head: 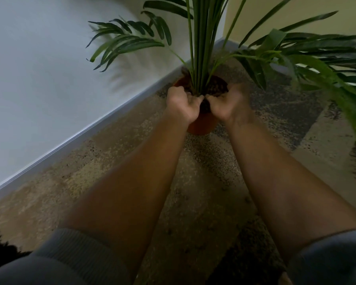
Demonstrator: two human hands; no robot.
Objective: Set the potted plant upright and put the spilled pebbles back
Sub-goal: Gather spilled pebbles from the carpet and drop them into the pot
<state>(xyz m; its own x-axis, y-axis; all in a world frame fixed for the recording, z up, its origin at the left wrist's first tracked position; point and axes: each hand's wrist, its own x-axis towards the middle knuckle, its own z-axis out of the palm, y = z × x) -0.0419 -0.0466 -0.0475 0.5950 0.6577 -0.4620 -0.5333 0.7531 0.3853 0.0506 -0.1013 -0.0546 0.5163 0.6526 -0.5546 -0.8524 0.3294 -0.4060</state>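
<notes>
An orange-brown pot (202,124) stands upright on the carpet near the wall corner, with tall green palm stems (197,48) rising from it. Dark pebbles (217,84) fill its top. My left hand (181,103) and my right hand (230,103) are over the near rim, side by side and almost touching, fingers curled inward at the pebble surface. The image is blurred, so I cannot tell whether either hand holds pebbles. A few small dark pebbles (247,199) lie on the carpet nearer to me.
A white wall with a grey skirting board (90,128) runs diagonally on the left, and a yellow wall (296,9) stands behind the plant. Long fronds (327,64) spread out to the right over the mottled brown carpet (203,202).
</notes>
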